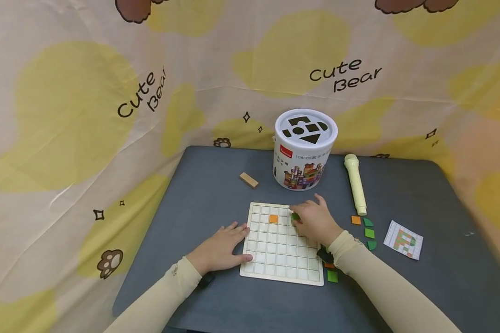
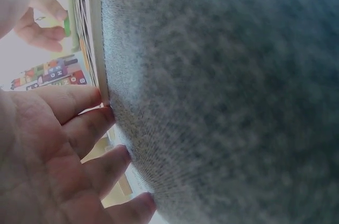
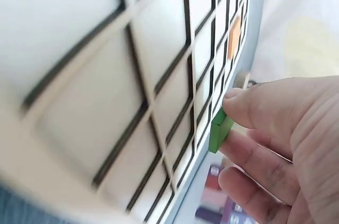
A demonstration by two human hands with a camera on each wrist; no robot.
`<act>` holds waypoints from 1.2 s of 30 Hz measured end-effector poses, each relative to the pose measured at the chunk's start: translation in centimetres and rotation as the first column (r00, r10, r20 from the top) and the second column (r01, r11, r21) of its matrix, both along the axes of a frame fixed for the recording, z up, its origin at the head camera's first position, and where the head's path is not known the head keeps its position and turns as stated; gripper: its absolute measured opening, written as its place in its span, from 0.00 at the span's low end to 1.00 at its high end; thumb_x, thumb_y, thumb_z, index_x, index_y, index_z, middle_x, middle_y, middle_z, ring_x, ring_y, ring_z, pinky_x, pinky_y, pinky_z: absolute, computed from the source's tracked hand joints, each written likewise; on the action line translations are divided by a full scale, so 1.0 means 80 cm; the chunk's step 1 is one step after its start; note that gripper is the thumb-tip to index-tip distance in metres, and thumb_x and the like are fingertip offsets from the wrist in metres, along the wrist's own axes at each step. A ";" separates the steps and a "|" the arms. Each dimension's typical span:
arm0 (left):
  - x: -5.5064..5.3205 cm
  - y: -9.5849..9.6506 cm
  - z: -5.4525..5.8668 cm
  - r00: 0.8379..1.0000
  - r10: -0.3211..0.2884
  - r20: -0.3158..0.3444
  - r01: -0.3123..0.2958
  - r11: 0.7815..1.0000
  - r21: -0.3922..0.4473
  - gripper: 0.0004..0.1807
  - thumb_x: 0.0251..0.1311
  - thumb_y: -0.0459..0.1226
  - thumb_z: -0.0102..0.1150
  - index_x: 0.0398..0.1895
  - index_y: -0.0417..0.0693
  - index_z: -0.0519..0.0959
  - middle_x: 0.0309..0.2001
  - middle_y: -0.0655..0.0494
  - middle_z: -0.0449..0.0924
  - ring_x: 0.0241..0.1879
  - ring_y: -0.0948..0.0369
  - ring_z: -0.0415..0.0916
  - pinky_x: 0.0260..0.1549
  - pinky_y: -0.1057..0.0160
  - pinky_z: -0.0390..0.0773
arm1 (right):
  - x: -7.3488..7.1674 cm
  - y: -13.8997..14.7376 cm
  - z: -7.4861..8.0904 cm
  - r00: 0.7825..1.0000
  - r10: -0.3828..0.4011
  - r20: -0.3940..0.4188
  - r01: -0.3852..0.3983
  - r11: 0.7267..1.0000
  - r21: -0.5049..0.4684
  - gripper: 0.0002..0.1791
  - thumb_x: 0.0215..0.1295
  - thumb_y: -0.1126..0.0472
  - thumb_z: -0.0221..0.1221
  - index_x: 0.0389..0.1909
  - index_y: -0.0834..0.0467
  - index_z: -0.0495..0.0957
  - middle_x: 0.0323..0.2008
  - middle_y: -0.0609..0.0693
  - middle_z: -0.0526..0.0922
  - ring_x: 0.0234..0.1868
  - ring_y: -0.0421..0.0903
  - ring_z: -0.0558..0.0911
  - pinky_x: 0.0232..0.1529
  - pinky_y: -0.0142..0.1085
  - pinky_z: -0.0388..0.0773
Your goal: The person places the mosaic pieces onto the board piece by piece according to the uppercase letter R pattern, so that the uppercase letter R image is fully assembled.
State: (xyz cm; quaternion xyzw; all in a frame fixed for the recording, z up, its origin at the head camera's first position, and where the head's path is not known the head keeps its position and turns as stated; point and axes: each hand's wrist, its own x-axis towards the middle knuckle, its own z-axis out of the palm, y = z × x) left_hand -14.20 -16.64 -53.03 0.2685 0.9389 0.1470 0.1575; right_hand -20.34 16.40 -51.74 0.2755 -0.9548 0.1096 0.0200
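Note:
A pale wooden grid board (image 1: 275, 247) lies on the dark table, with one orange square tile (image 1: 273, 218) in a cell of its upper part. My right hand (image 1: 316, 222) is over the board's upper right and pinches a green tile (image 3: 220, 130) between thumb and fingers, tilted above the cells. The tile's full outline is partly hidden by the fingers. My left hand (image 1: 222, 247) rests at the board's left edge, fingers spread, fingertips touching the rim and the table, as the left wrist view shows.
Right of the board lie orange and green tiles (image 1: 369, 233), a printed pattern card (image 1: 403, 240) and a pale yellow microphone-shaped stick (image 1: 355, 185). Behind it stand a white bucket (image 1: 303, 150) with a shape-cut lid and a small wooden block (image 1: 248, 180). A printed cloth (image 1: 233, 55) hangs behind the table.

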 end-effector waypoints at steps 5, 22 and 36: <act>0.000 0.000 0.000 1.000 0.002 0.007 -0.002 1.000 -0.006 0.50 0.70 0.71 0.51 0.85 0.51 0.62 0.83 0.58 0.58 0.83 0.50 0.49 0.77 0.39 0.54 | -0.002 -0.019 0.000 0.998 0.020 0.061 -0.021 1.000 0.009 0.24 0.67 0.55 0.75 0.62 0.56 0.87 0.46 0.46 0.91 0.53 0.52 0.84 0.73 0.71 0.54; 0.002 0.002 0.007 1.000 0.003 0.020 -0.003 1.000 -0.017 0.51 0.71 0.71 0.50 0.84 0.48 0.62 0.83 0.55 0.58 0.83 0.49 0.49 0.77 0.37 0.54 | -0.005 -0.038 -0.005 0.995 0.068 0.072 -0.067 0.998 -0.015 0.24 0.66 0.56 0.76 0.61 0.56 0.87 0.51 0.47 0.91 0.55 0.51 0.85 0.72 0.71 0.57; -0.001 0.002 0.003 1.000 0.001 0.016 -0.001 1.000 -0.012 0.50 0.70 0.70 0.51 0.84 0.49 0.63 0.83 0.55 0.58 0.83 0.49 0.50 0.77 0.38 0.54 | -0.003 -0.039 -0.003 0.996 0.057 0.066 -0.058 0.998 0.022 0.26 0.67 0.55 0.75 0.64 0.57 0.85 0.54 0.48 0.90 0.54 0.52 0.85 0.72 0.71 0.58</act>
